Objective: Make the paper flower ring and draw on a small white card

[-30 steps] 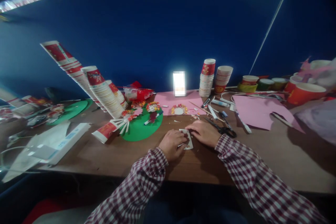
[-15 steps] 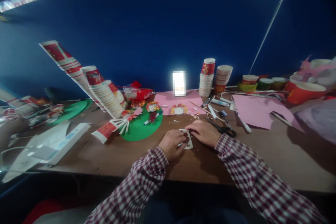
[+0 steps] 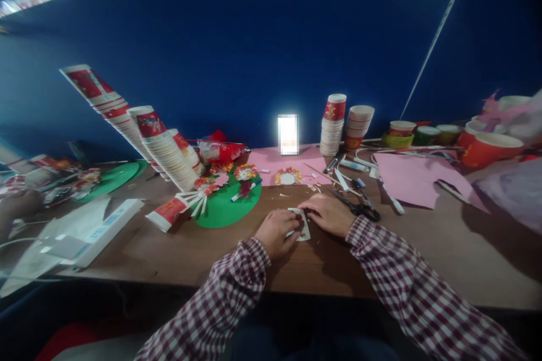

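A small white paper piece (image 3: 304, 230) with darker marks lies on the table in front of me. My left hand (image 3: 276, 232) is closed at its left side, fingers bent and pressed onto it. At its upper right edge my right hand (image 3: 328, 214) is closed too, with curled fingertips touching the paper; whatever else they may pinch is hidden. Black-handled scissors (image 3: 359, 207) lie just beyond my right hand. Behind both hands a ring of red and yellow bits with a white centre (image 3: 289, 179) rests on pink paper (image 3: 266, 156).
Tall stacks of paper cups (image 3: 163, 152) lean at the left, beside a green disc (image 3: 231, 208) with paper flowers. A white power strip (image 3: 110, 231) lies further left. More cup stacks (image 3: 332, 130) and cut pink paper (image 3: 409, 180) are on the right. Another person's hand (image 3: 19, 208) shows far left.
Both hands stay in nearly the same place on the white paper piece. The whole view has shifted very slightly.
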The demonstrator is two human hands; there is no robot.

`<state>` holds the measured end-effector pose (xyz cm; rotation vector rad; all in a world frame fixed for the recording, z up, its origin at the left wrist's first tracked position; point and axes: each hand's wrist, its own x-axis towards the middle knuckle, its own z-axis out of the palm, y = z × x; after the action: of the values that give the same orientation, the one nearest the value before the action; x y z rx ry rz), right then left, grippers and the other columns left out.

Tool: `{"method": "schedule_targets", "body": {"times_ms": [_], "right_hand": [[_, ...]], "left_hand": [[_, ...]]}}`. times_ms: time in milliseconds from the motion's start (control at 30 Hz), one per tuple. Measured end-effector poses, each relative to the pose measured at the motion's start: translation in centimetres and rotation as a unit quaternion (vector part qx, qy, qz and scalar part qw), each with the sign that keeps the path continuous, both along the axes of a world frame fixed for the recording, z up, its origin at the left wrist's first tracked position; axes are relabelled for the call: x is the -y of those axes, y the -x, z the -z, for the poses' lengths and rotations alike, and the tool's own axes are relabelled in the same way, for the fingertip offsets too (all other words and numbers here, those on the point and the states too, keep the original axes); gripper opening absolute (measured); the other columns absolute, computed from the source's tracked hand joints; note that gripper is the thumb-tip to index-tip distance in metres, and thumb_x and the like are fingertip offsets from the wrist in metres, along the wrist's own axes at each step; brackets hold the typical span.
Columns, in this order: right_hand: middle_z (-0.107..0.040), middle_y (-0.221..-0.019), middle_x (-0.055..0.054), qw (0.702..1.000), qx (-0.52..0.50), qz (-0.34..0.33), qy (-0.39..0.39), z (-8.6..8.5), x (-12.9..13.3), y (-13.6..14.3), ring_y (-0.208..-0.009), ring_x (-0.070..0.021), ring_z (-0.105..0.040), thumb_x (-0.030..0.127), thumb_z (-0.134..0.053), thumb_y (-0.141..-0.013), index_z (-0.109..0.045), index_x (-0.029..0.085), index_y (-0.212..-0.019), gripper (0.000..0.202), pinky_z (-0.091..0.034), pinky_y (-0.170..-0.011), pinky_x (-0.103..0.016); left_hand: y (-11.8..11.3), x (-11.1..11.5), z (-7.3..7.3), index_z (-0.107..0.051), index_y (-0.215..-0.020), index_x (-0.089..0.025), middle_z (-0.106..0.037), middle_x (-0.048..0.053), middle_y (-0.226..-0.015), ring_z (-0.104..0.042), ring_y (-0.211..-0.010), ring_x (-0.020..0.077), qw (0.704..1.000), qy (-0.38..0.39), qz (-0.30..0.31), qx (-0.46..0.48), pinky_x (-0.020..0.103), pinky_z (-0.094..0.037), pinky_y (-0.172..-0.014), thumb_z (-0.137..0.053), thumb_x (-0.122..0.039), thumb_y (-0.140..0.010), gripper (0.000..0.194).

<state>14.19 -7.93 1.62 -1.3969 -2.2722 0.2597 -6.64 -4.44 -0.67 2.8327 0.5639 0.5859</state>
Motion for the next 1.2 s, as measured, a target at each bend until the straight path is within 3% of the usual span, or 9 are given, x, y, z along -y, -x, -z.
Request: {"method": "schedule_targets", "body": {"times_ms": [233,600,1000,1200], "right_hand": [[-0.07,-0.098,-0.005,1.0,0.002,0.002,0.005,-0.2,0.0,0.1,-0.093,-0.0192,-0.058,0.014,-0.05,-0.085,-0.067,0.02,-0.107,0.029,-0.044,-0.085,-0.032],[-0.07,-0.098,-0.006,1.0,0.003,0.002,-0.001,-0.2,0.0,0.0,-0.094,-0.019,-0.058,0.015,-0.049,-0.086,-0.067,0.021,-0.107,0.028,-0.044,-0.086,-0.033],[-0.07,-0.099,-0.005,1.0,0.003,-0.001,0.001,-0.4,0.0,0.2,-0.093,-0.0186,-0.058,0.014,-0.05,-0.086,-0.067,0.019,-0.106,0.027,-0.044,-0.087,-0.032],[-0.07,-0.099,-0.005,1.0,0.003,-0.003,0.004,-0.3,-0.1,0.0,-0.094,-0.0183,-0.058,0.015,-0.051,-0.086,-0.067,0.02,-0.106,0.026,-0.044,-0.087,-0.032]], "left_hand": [[0.0,0.4,-0.6,-0.064,-0.1,-0.021,-0.064,0.005,-0.107,-0.048,-0.112,0.0242,0.999,-0.009,-0.025,-0.024,0.044,-0.037,-0.099,-0.051,-0.029,-0.086,0.021],[0.2,0.8,-0.8,-0.065,-0.097,-0.024,-0.066,0.002,-0.105,-0.049,-0.098,0.0236,0.997,-0.01,-0.062,-0.05,0.043,-0.039,-0.087,-0.052,-0.034,-0.086,0.019],[0.0,0.4,-1.6,-0.061,-0.095,-0.022,-0.065,0.003,-0.101,-0.052,-0.101,0.0222,0.997,-0.021,-0.029,-0.069,0.049,-0.024,-0.104,-0.053,-0.032,-0.085,0.016],[0.0,0.1,-2.0,-0.059,-0.095,-0.022,-0.064,0.002,-0.101,-0.054,-0.098,0.021,0.994,-0.02,-0.017,-0.102,0.05,-0.025,-0.103,-0.052,-0.033,-0.085,0.016]]}}
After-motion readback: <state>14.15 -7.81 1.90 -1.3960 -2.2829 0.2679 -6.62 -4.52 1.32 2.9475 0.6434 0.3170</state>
